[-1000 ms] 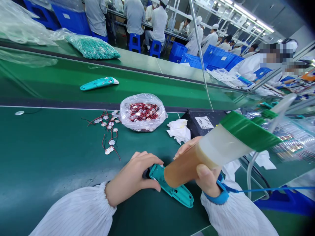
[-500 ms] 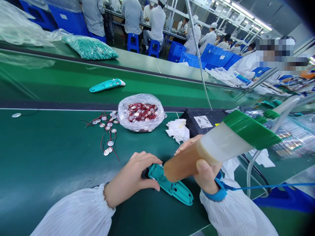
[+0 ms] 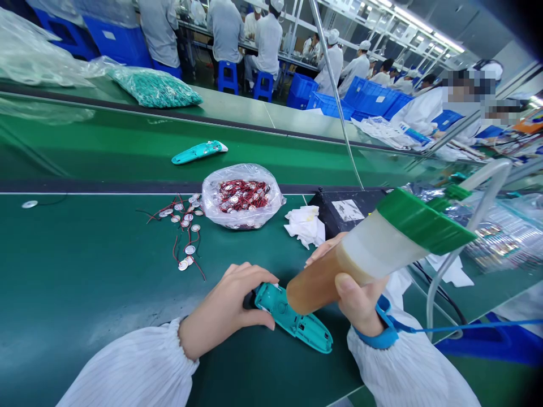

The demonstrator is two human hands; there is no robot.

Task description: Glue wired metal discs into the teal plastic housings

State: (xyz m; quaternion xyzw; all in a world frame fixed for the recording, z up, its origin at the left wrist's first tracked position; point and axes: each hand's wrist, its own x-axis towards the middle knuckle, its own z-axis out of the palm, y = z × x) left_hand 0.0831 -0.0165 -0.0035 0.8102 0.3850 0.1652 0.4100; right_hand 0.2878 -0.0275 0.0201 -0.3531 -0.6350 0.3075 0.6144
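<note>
A teal plastic shell [image 3: 311, 330] lies open side up on the green table, slanting down to the right. My left hand [image 3: 235, 305] grips its upper left end between thumb and fingers. Wrapped round a large tube of brown liquid with a green cap [image 3: 365, 263], my right hand [image 3: 360, 299] keeps it tilted, its lower end over the shell. The tube hides part of the shell, and its tip is out of sight. A blue strap circles my right wrist.
Behind my hands stands a plastic bag of red-wired discs [image 3: 244, 195], with loose wired discs [image 3: 189, 249] to its left. White crumpled tissue [image 3: 305, 225] lies by a black box [image 3: 339, 206]. Another teal shell [image 3: 199, 152] is on the green belt [image 3: 127, 152]. People sit beyond.
The teal shell on the belt has shifted right. My right hand and the tube have moved slightly right. My left hand still grips the shell in the same place.
</note>
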